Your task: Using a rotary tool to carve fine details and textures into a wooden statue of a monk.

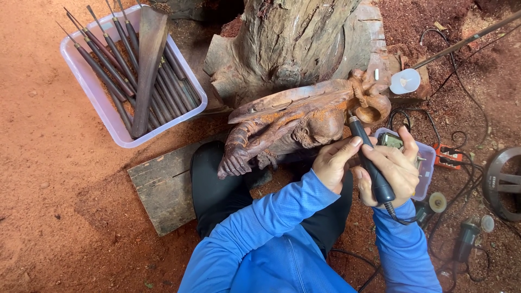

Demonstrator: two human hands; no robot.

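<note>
Right hand (395, 169) is clamping around a black rotary handpiece (370, 161), fingers wrapped over its barrel, thumb side toward the body. Handpiece long axis is running diagonally, tip pointing up and left toward the carving, cord end pointing down and right; black cable (402, 219) is leaving its rear below the palm. Left hand (332, 163) is lying closed against the handpiece, thumb pressing on its upper barrel, knuckles sitting just beside the wooden carving (293, 122). Whether the tip is touching the wood cannot be told. Carving is lying long-ways left to right, resting against a big stump (293, 40) and over the person's black-trousered knee (214, 182). Blue sleeves (271, 228) are coming in from the bottom. A grey plank (160, 187) is lying on the red dusty ground to the left. Farther left, a clear plastic tub (95, 89) is holding dark-handled chisels (116, 57), points up-left. A small clear box (426, 163) is sitting behind the right hand.
</note>
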